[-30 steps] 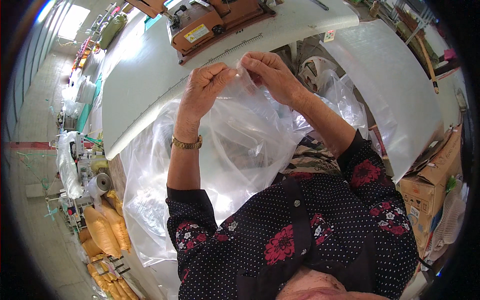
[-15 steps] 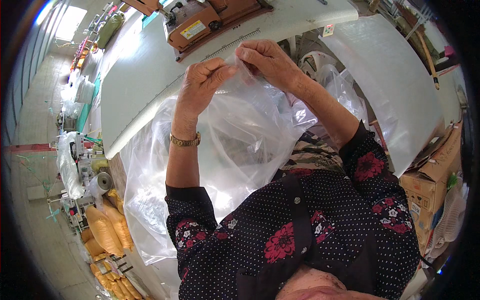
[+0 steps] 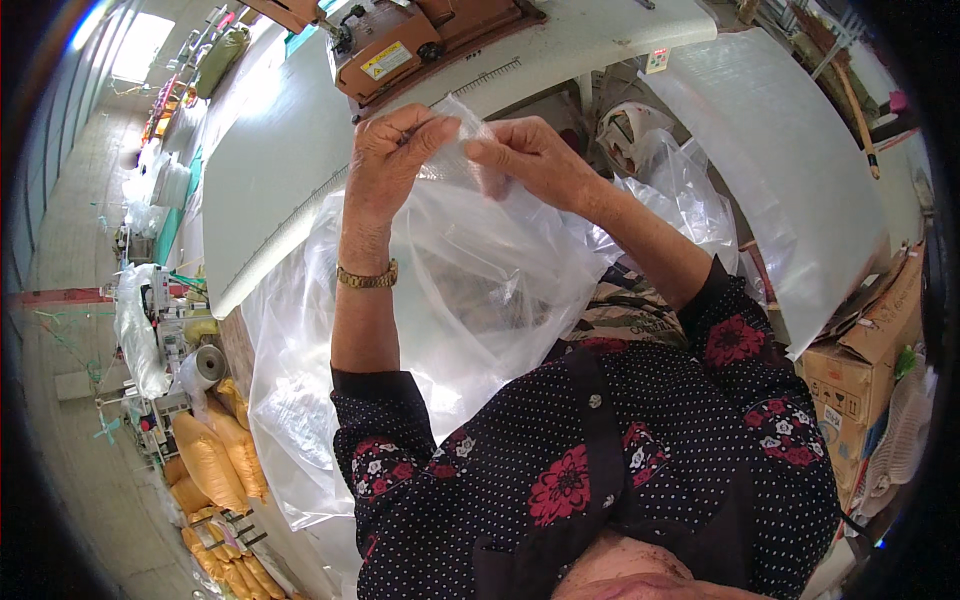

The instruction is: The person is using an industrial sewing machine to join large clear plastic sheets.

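Note:
A large sheet of clear plastic film (image 3: 470, 250), perhaps a bag, hangs from my hands and spreads down to the left of my body. My left hand (image 3: 395, 160), with a metal watch on its wrist, pinches the film's upper edge between thumb and fingers. Close by on the right, my right hand (image 3: 525, 160) has its thumb and fingertips closed on the same edge. A short flap of film stands up between the two hands. Folds of the film partly hide the right fingertips.
A brown machine (image 3: 390, 55) with a yellow label stands on the white table (image 3: 270, 190) beyond my hands. A toothed strip runs along the table's near edge. Pale sheeting (image 3: 770, 170) covers a surface at right, above cardboard boxes (image 3: 855, 370). Several orange sacks (image 3: 215, 460) lie at lower left.
My right hand has come down and slightly toward me, while the left has shifted a little left. More of the film's edge now sticks up between them.

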`<action>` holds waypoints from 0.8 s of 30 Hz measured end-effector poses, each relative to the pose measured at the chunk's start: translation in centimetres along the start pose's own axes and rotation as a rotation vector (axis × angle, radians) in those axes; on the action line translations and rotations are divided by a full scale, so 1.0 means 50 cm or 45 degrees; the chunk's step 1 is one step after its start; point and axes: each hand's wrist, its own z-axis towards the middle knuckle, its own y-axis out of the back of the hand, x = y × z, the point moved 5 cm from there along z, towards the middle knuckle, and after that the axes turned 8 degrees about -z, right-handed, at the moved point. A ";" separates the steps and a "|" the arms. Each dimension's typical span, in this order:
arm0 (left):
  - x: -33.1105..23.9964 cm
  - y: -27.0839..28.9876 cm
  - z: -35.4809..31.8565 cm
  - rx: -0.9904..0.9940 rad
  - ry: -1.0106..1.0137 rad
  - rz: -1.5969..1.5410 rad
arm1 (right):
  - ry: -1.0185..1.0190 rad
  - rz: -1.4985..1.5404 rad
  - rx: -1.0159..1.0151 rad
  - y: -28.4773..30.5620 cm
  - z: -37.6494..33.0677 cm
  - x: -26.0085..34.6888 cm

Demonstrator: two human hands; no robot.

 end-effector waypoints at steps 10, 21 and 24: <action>0.048 0.017 0.011 -0.036 0.285 -0.084 | 0.352 -0.833 -0.383 -0.002 -0.020 0.053; 0.075 0.019 0.003 -0.137 0.422 -0.229 | 0.325 -1.342 -0.157 -0.041 -0.031 0.054; 0.062 0.008 -0.001 -0.108 0.399 -0.292 | 0.321 -1.393 -0.128 -0.046 -0.032 0.053</action>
